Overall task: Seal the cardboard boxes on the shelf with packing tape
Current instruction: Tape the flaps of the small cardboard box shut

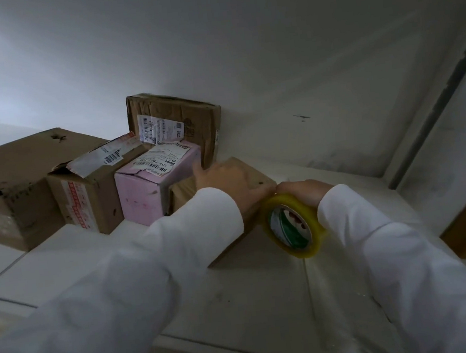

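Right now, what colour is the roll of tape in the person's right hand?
Yellow; the tape roll shows best in the head view.

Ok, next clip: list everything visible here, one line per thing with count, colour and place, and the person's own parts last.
large box: 1, brown, far left on the shelf.
box with red-printed tape: 1, brown, right of the large box, top flap torn.
pink box: 1, pink, white shipping label on top, centre.
upright box: 1, brown, labelled, leaning on the wall behind the pink box.
near box: 1, brown, front right, under both hands.
tape roll: 1, yellowish clear, at the near box's right edge.
shelf: 1, white, under everything.
left hand: 1, white sleeve, flat on the near box.
right hand: 1, white sleeve, grip on the tape roll.
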